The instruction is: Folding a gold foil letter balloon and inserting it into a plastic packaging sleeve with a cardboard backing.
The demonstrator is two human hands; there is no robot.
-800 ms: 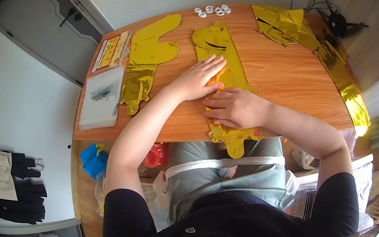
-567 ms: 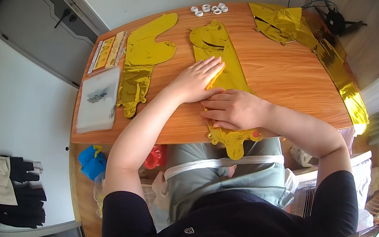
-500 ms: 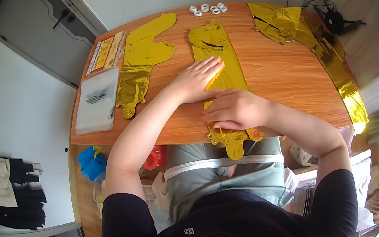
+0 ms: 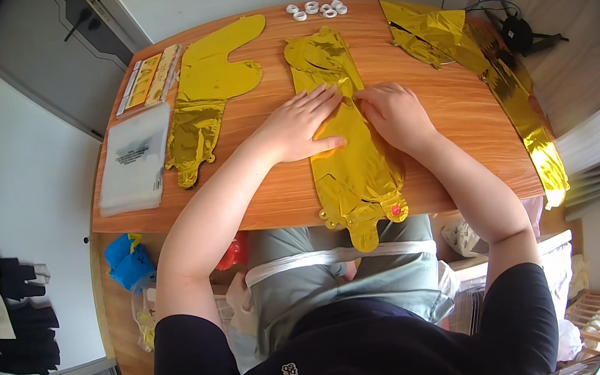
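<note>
– Where's the gold foil piece (image 4: 367, 170)?
– Centre of the table (image 4: 261, 185), long axis running away from the person, tabbed end over the near edge, far end leaning slightly left!
– And the grip?
– Left hand (image 4: 308, 121) splayed flat, clasping nothing, covering some left edge; right hand (image 4: 398, 118) curled at the right edge, fingertips partly hidden. Pinching? Can't tell!

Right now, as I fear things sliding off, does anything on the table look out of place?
Two things: the crumpled gold foil at right trails past the near right corner of the table, and the middle gold foil overhangs the near edge, while the left gold foil lies fully on top.
</note>
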